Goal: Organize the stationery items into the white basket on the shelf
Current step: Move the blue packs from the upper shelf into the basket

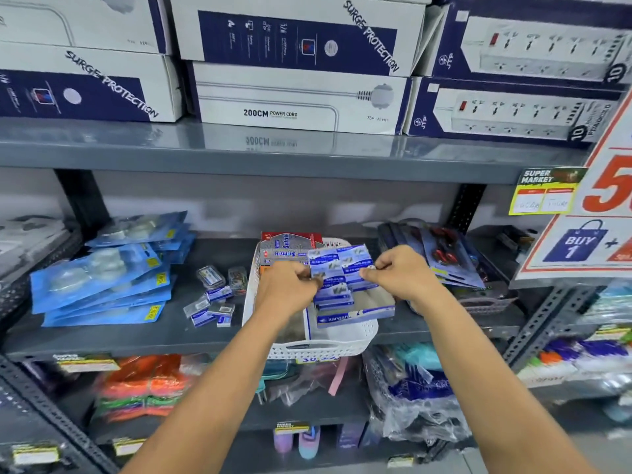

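A white perforated basket [345, 342] stands on the middle grey shelf [136, 333], holding a larger blue staple box [355, 314] and a red and grey pack [287, 249] at its back. Over the basket, several small blue staple boxes [342, 268] are pinched from both sides. My left hand [285, 289] grips their left edge and my right hand [402, 271] grips their right edge. More small staple boxes [212, 307] and clear pin cases [210, 276] lie loose on the shelf to the basket's left.
Blue blister packs [102, 278] are heaped at the far left of the shelf. Carded scissors [444, 258] lean to the basket's right, over a dark basket [485, 304]. Power strip boxes [301, 97] fill the shelf above. A promo sign [588, 230] hangs at right.
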Demonstrator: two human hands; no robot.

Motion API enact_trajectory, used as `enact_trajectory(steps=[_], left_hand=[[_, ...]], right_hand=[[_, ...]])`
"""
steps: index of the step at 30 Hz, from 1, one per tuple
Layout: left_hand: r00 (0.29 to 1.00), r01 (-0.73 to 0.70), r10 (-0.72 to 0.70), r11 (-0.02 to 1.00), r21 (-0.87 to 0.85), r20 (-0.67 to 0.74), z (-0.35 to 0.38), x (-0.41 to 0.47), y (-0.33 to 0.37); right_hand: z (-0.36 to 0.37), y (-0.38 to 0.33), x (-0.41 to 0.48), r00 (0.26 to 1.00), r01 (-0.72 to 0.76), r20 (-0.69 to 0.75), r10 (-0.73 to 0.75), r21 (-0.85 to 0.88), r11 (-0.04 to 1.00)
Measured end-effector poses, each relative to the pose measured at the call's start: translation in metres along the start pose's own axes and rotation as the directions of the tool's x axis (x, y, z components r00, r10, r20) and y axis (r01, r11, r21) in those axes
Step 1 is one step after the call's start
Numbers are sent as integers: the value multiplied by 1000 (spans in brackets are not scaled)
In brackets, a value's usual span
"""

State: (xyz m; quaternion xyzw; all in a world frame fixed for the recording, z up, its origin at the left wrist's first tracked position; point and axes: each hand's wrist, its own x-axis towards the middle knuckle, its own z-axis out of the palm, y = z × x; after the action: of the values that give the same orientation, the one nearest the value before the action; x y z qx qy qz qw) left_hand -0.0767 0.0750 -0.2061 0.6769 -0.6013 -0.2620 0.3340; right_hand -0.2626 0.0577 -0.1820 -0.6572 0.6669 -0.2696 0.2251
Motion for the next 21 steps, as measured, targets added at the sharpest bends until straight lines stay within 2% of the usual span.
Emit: enact_trajectory(steps=[6,9,14,21], left_hand=[[991,69,-69,998,3,117,32,34,-30],[980,93,-103,994,64,168,44,52,-40],[956,176,-189,981,75,223,60,70,-60],[932,184,-224,970,158,285,80,83,-83]], right_hand=[[37,28,30,987,-145,64,147,-34,989],[52,37,46,971,-215,98,217,-35,976],[72,44,64,940,-290,139,310,-146,946],[95,48,84,898,-353,140,418,-337,872]])
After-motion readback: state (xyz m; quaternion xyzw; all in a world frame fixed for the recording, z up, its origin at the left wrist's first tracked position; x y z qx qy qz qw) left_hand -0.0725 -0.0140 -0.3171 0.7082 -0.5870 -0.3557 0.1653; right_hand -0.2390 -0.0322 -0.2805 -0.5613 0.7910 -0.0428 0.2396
